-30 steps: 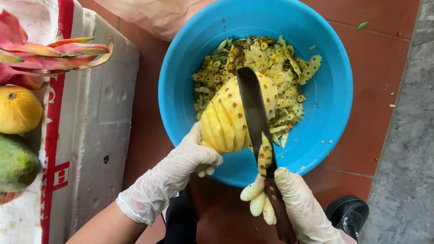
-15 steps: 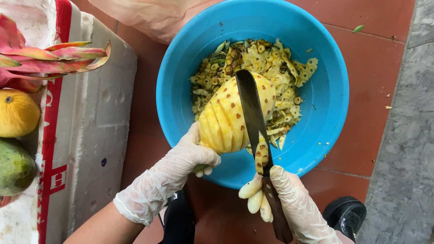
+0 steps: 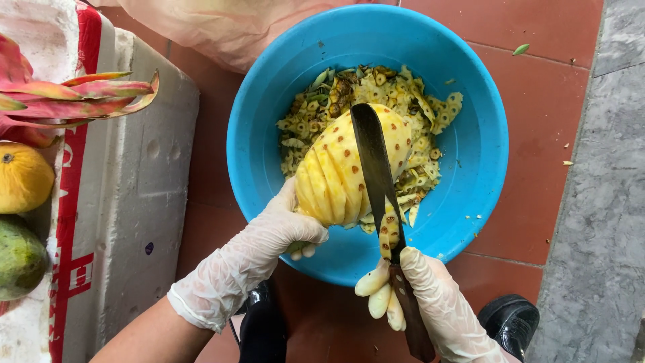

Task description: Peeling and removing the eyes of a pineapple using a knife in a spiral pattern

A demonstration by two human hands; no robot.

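A peeled yellow pineapple (image 3: 336,168) with spiral grooves and brown eyes is held over a blue plastic basin (image 3: 470,195). My left hand (image 3: 275,232), in a clear glove, grips its lower end. My right hand (image 3: 420,299), also gloved, holds a long dark knife (image 3: 373,168) by its handle. The blade lies lengthwise across the pineapple, and a strip of cut peel (image 3: 388,228) clings to the blade near the handle. Pineapple peel scraps (image 3: 416,107) fill the basin's bottom.
A white foam box (image 3: 134,202) stands at the left with a pink dragon fruit (image 3: 60,94), a yellow fruit (image 3: 23,178) and a green fruit (image 3: 20,259). Red tile floor (image 3: 544,114) lies under the basin, grey stone at right, a black shoe (image 3: 507,319) below.
The view has shifted slightly. The knife blade has slid a little further along the pineapple, with the peel strip still on it. Both hands keep their grip.
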